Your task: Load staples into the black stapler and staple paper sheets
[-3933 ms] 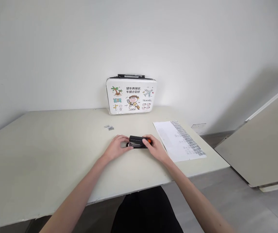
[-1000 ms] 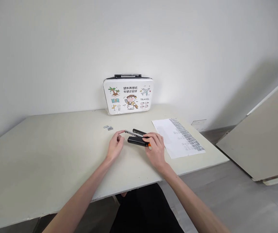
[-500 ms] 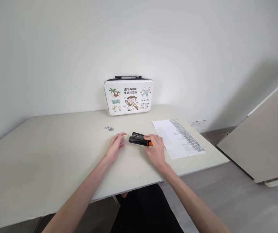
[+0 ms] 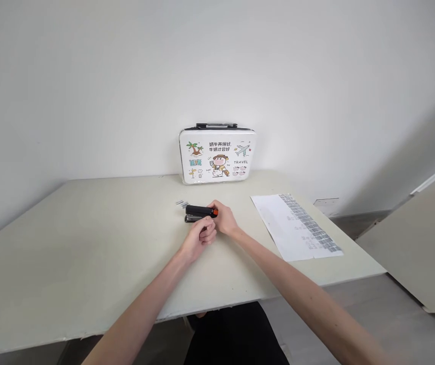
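Observation:
A black stapler (image 4: 198,211) with an orange rear end is held above the table, its front pointing left and its jaws slightly apart. My right hand (image 4: 223,217) is wrapped round the orange end. Against the near side of the stapler is my left hand (image 4: 200,237), its fingers curled in; whether they pinch the stapler or something small is hidden. Several strips of staples (image 4: 181,203) lie on the table just beyond the stapler's front end, partly covered by it.
A white case (image 4: 217,157) with cartoon prints and a black handle stands against the wall at the back of the table (image 4: 99,238). To the right lies a white paper sheet (image 4: 278,223) with a grey patterned strip. The table's front edge runs close to my body.
The stapler has turned over in my right hand and moved left. My left hand has come up against it, its fingers now curled. The whole view has shifted slightly left.

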Demonstrator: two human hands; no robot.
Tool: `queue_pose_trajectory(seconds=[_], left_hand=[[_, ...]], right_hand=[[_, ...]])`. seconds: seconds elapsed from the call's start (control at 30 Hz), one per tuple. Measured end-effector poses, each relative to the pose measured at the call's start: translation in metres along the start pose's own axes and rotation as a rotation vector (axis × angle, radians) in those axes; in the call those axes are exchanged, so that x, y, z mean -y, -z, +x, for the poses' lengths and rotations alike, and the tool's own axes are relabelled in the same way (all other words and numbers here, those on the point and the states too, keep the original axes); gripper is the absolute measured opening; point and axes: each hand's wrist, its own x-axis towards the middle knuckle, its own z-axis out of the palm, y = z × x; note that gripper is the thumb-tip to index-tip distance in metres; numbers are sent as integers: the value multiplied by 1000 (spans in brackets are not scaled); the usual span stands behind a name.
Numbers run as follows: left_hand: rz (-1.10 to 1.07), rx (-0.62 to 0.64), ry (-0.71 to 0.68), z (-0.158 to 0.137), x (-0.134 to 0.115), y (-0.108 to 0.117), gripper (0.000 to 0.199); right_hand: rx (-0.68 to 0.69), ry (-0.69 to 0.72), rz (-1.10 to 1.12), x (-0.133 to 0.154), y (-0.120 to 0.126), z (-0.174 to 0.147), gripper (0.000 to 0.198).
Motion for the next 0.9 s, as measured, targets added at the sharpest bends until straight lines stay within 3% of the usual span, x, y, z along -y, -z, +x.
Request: queue_pose_trajectory(seconds=[0.2, 0.37, 0.47, 0.63, 0.77, 0.9], left_hand=[[-196, -12, 0, -3, -8, 5, 39], [-366, -136, -60, -2, -9, 15, 38], [-451, -233, -90, 2, -7, 21, 30], [-541, -379, -94, 13, -2, 27, 19], [-555, -403, -57, 15, -2, 19, 27], [-482, -341, -6, 13, -6, 9, 37]], right_hand=[[179, 89, 113, 5, -45, 43, 24], [190, 133, 197, 13, -65, 49, 30], [96, 115, 229, 10, -56, 40, 32], [-105, 105, 174, 7, -17, -2, 33], [-69, 211, 46, 17, 1, -38, 23], [-2, 247, -238, 26, 0, -50, 22]])
